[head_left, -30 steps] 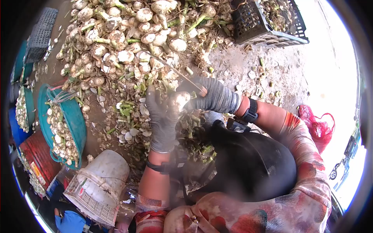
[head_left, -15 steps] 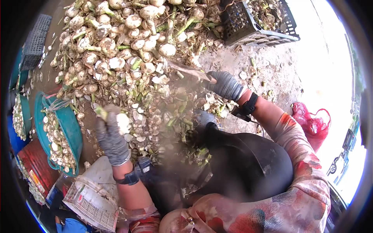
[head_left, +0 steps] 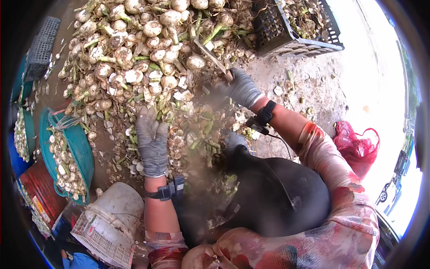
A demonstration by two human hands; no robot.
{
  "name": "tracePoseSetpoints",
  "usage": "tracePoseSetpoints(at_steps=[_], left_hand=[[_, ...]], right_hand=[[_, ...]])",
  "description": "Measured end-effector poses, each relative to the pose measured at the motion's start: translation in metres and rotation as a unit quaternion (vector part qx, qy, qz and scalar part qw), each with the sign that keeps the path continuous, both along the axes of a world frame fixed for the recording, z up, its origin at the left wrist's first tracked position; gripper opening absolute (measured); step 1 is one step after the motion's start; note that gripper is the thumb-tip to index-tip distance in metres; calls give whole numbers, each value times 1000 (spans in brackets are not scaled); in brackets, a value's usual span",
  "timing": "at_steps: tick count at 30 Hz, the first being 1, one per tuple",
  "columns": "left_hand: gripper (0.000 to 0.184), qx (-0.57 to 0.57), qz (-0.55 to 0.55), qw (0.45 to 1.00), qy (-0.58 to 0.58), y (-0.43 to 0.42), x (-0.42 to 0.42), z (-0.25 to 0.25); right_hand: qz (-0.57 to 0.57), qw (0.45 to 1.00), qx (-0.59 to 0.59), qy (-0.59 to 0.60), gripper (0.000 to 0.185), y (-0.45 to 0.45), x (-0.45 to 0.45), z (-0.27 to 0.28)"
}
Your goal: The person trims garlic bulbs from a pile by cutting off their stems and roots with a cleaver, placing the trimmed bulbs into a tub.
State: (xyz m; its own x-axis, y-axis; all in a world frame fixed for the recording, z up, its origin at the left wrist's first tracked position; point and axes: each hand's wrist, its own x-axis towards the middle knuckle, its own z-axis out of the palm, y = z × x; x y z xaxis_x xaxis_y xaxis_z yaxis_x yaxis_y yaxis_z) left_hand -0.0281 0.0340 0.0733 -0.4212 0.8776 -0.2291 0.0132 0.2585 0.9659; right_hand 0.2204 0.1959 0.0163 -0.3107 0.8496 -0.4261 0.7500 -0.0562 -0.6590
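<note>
A large heap of dirt-streaked garlic bulbs (head_left: pixel 117 40), many with green stalks, spreads over the floor ahead of me. My left hand (head_left: pixel 152 141), in a grey knit glove, reaches over the trimmings at the heap's near edge. Its fingers are stretched out and apart, and no bulb shows in them. Closed around the handle of a knife (head_left: pixel 210 56) is my right hand (head_left: pixel 243 88), gloved alike. The blade points up and left, close to a pale round bulb (head_left: pixel 195 62). Peel and cut stalks (head_left: pixel 204 127) lie between my hands, partly blurred.
A black crate (head_left: pixel 291 42) of plant scraps stands at the upper right. On the left are a teal basin (head_left: pixel 89 154) of garlic, a white bucket (head_left: pixel 117 204) and a red container (head_left: pixel 42 188). A red mesh bag (head_left: pixel 356 148) lies right of my arm. My dark-clad knee (head_left: pixel 286 193) juts in below.
My left hand has moved right and up, and the bulb with a green stalk it held is gone from it. My right hand has shifted left and up, the knife now tilted more steeply.
</note>
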Motion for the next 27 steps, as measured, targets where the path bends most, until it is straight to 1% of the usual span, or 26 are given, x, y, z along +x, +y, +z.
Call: tracePoseSetpoints(at_steps=[1, 2, 3, 4, 5, 6, 7, 8, 9, 10, 11, 13, 14, 15, 16, 17, 19, 20, 22, 23, 24, 25, 26, 27], left_hand=[[72, 35, -43, 995, 77, 7, 21, -7], [74, 40, -99, 987, 119, 17, 36, -5], [76, 44, -154, 974, 162, 24, 47, 0], [76, 41, -154, 974, 163, 27, 55, 3], [73, 17, -191, 963, 190, 31, 64, 4], [69, -6, -226, 949, 218, 34, 69, 7], [69, -8, -227, 949, 220, 35, 71, 10], [64, 11, -201, 979, -31, 35, 72, 15], [59, 28, -162, 946, -281, 36, 72, 20], [54, 16, -164, 953, -254, 38, 70, 25], [49, 3, -167, 959, -228, 40, 69, 32], [44, -44, -133, 938, -316, 31, 57, 28], [45, -44, -124, 943, -307, 22, 48, 9], [45, -45, -123, 943, -307, 6, 39, -21], [46, -7, -210, 977, -36, -13, 29, -55], [46, 33, -282, 929, 238, -27, 21, -76], [43, -27, -285, 943, 170, -38, 16, -70], [41, -48, -283, 941, 180, -37, 18, -51], [40, -35, -319, 882, 345, -51, -1, -84], [40, -27, -328, 844, 423, -48, -5, -85], [40, -29, -308, 895, 320, -48, -1, -86], [41, -32, -283, 935, 212, -50, 4, -88], [42, -35, -252, 962, 103, -45, 13, -78], [43, -37, -218, 975, -8, -40, 21, -68]], right_hand=[[-27, 995, -45, 89, 62, -8, 3, 4], [-26, 989, -14, 146, 58, -19, 4, 4], [-26, 989, -19, 148, 58, -28, 0, 16], [-25, 983, -123, 131, 55, -31, -7, 40], [-24, 968, -223, 112, 53, -32, -11, 67], [51, 975, -175, 130, 52, -33, -12, 77], [120, 974, -121, 150, 52, -35, -13, 86], [84, 968, -155, 179, 51, -37, -15, 80], [47, 959, -189, 206, 49, -39, -17, 75], [46, 958, -191, 208, 49, -41, -15, 73], [73, 967, -128, 210, 47, -43, -9, 72], [131, 969, 5, 211, 43, -45, 2, 71], [169, 971, 2, 167, 42, -45, 4, 88], [216, 961, 95, 145, 33, -52, 7, 88], [258, 953, 107, 114, 31, -54, 6, 96], [298, 944, 120, 82, 28, -54, 4, 103], [306, 938, 133, 94, 26, -55, 1, 102], [316, 931, 145, 107, 24, -56, 0, 102], [329, 931, 134, 87, 23, -55, -3, 105], [344, 929, 121, 67, 23, -54, -4, 106], [345, 926, 134, 71, 23, -55, -4, 102], [345, 926, 134, 71, 23, -55, -5, 99], [351, 924, 135, 65, 23, -54, -6, 94], [356, 923, 135, 59, 23, -53, -8, 87]])
